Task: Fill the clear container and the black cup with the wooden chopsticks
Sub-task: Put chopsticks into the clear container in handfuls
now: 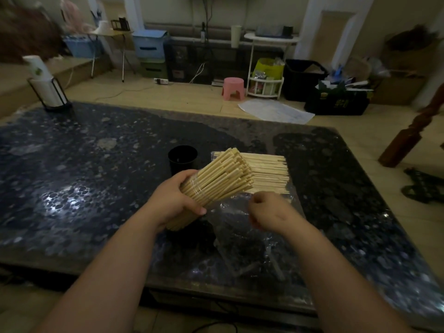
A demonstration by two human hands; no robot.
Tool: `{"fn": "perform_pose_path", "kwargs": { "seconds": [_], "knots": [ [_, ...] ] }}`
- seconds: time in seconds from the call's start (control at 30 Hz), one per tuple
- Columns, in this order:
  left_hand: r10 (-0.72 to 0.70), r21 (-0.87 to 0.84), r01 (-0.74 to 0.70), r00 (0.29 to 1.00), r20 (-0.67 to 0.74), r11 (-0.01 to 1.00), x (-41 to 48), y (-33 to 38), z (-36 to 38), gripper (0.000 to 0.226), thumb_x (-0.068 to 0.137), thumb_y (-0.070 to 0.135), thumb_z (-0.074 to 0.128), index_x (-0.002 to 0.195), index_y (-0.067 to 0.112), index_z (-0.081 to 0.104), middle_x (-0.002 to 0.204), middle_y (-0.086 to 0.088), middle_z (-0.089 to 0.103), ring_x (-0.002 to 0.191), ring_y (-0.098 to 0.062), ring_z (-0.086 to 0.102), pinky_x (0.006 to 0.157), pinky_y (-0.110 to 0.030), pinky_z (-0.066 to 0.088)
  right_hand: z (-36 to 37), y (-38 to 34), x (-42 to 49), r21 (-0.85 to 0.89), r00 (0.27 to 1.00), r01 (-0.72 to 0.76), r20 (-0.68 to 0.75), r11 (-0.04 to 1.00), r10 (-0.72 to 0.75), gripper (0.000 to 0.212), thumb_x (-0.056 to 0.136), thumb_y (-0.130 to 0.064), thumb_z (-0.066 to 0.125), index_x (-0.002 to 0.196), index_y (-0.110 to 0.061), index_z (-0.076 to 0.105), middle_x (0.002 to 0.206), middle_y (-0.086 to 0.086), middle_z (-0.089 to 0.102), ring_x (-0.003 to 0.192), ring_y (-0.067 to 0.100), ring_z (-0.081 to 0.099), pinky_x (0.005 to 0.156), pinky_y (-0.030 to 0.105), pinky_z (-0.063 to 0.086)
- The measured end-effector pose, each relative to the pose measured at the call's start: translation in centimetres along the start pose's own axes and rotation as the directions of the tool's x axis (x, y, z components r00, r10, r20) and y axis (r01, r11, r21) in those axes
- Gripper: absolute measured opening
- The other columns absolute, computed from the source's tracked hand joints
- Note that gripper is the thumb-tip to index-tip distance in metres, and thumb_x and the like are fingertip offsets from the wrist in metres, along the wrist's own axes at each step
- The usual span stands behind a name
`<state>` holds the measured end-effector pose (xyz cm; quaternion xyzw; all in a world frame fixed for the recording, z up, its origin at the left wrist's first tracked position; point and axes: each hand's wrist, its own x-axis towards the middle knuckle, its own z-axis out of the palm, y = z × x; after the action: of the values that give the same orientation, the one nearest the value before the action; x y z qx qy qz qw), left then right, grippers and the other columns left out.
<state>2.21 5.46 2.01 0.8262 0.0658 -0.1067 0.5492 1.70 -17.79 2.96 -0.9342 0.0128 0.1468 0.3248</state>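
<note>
Left hand grips a bundle of wooden chopsticks above the dark bench, right hand beside it.

The left hand [176, 199] has its fingers [195, 209] clamped round the lower part of a bundle of chopsticks [221, 180], which tilts up and to the right, clear of the speckled bench [84, 169]; a thin clear band seems to wrap the bundle where the hand holds it (the blur makes this hard to settle). The right hand [269, 213] hangs just beside the bundle's near edge, its fingers curled in, and I cannot tell whether they pinch anything. Behind the bundle a second stack of chopsticks [271, 171] lies flat on the bench. The black cup [182, 158] stands upright just left of that stack, beyond the left hand. Clear crinkled plastic [242, 236] lies under the right wrist; whether it is the clear container is not plain.
</note>
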Motion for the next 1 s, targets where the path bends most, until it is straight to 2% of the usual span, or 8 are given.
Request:
{"fn": "perform_pose_path", "kwargs": {
  "seconds": [0.07, 0.17, 0.27, 0.37, 0.53, 0.77, 0.87, 1.0],
  "knots": [
    [0.009, -0.014, -0.009, 1.0, 0.0, 1.0, 0.0, 0.0, 0.0, 0.1, 0.043, 0.014, 0.091, 0.132, 0.042, 0.056, 0.126, 0.011, 0.058, 0.121, -0.018, 0.05, 0.104, -0.047, 0.042, 0.7, 0.5, 0.3, -0.107, 0.999, 0.024, 0.035, 0.994, -0.02, 0.021, 0.095, -0.023, 0.05, 0.085, -0.017, 0.067, 0.09, 0.007, 0.068, 0.085, 0.023, 0.064, 0.077, 0.035, 0.053],
    [0.006, -0.06, -0.008, 1.0, -0.028, 0.998, -0.1, 0.0, 0.1, 0.094, 0.046, 0.009, 0.092, 0.127, 0.042, 0.058, 0.121, 0.014, 0.059, 0.118, -0.017, 0.052, 0.102, -0.042, 0.044, 1.7, 1.2, 1.0, -0.119, 0.994, 0.066, 0.095, 0.991, -0.054, 0.025, 0.095, -0.021, 0.052, 0.111, -0.022, 0.07, 0.115, 0.002, 0.066, 0.107, 0.021, 0.061, 0.095, 0.036, 0.05],
    [-0.003, -0.131, -0.005, 0.998, -0.066, 0.991, 0.2, -0.2, 0.1, 0.099, 0.027, 0.023, 0.088, 0.119, 0.045, 0.06, 0.12, 0.012, 0.064, 0.115, -0.016, 0.057, 0.104, -0.044, 0.047, 3.1, 2.5, 2.3, -0.175, 0.976, 0.216, 0.057, 0.961, -0.209, 0.047, 0.095, -0.015, 0.05, 0.14, -0.025, 0.053, 0.148, -0.004, 0.045, 0.138, 0.019, 0.04, 0.114, 0.031, 0.03],
    [-0.025, -0.176, 0.009, 0.996, -0.089, 0.984, 0.6, -0.3, -0.2, 0.098, 0.031, 0.02, 0.086, 0.124, 0.041, 0.061, 0.118, 0.01, 0.065, 0.115, -0.018, 0.058, 0.103, -0.045, 0.046, 4.5, 3.8, 3.6, -0.271, 0.981, 0.183, -0.01, 0.945, -0.193, 0.057, 0.099, -0.027, 0.05, 0.153, -0.025, 0.032, 0.161, 0.0, 0.026, 0.147, 0.02, 0.024, 0.12, 0.037, 0.021],
    [-0.054, -0.227, 0.031, 0.994, -0.098, 0.973, 0.8, -0.7, -0.5, 0.103, 0.035, 0.019, 0.085, 0.133, 0.035, 0.059, 0.119, 0.008, 0.066, 0.114, -0.019, 0.058, 0.103, -0.05, 0.046, 5.9, 4.6, 6.1, -0.389, 0.976, 0.147, -0.09, 0.91, -0.197, 0.059, 0.101, -0.043, 0.042, 0.154, -0.024, 0.027, 0.16, 0.001, 0.029, 0.147, 0.021, 0.025, 0.121, 0.044, 0.022],
    [-0.044, -0.273, 0.019, 0.995, -0.086, 0.962, 1.4, -1.0, -0.6, 0.11, 0.023, 0.03, 0.085, 0.13, 0.038, 0.062, 0.119, 0.007, 0.069, 0.114, -0.022, 0.061, 0.102, -0.054, 0.048, 5.6, 3.4, 8.1, -0.454, 0.984, 0.103, -0.082, 0.885, -0.156, 0.05, 0.094, -0.021, 0.048, 0.143, -0.027, 0.04, 0.149, 0.001, 0.043, 0.136, 0.026, 0.039, 0.112, 0.046, 0.031],
    [-0.036, -0.268, 0.015, 0.997, -0.074, 0.963, 1.4, -1.0, -0.6, 0.11, 0.023, 0.031, 0.085, 0.13, 0.039, 0.061, 0.119, 0.007, 0.069, 0.114, -0.022, 0.061, 0.103, -0.054, 0.047, 5.5, 3.0, 8.4, -0.5, 0.981, 0.1, -0.096, 0.86, -0.17, 0.043, 0.094, -0.024, 0.05, 0.137, -0.029, 0.045, 0.145, 0.0, 0.044, 0.131, 0.027, 0.041, 0.107, 0.046, 0.032],
    [-0.04, -0.27, 0.019, 0.997, -0.07, 0.963, 1.5, -1.1, -0.6, 0.11, 0.024, 0.03, 0.085, 0.131, 0.038, 0.061, 0.121, 0.006, 0.068, 0.116, -0.023, 0.06, 0.104, -0.056, 0.046, 5.5, 3.1, 8.8, -0.503, 0.981, 0.076, -0.115, 0.861, -0.154, 0.045, 0.096, -0.028, 0.05, 0.139, -0.034, 0.043, 0.148, -0.002, 0.041, 0.134, 0.027, 0.037, 0.109, 0.046, 0.028]
  ]
}}
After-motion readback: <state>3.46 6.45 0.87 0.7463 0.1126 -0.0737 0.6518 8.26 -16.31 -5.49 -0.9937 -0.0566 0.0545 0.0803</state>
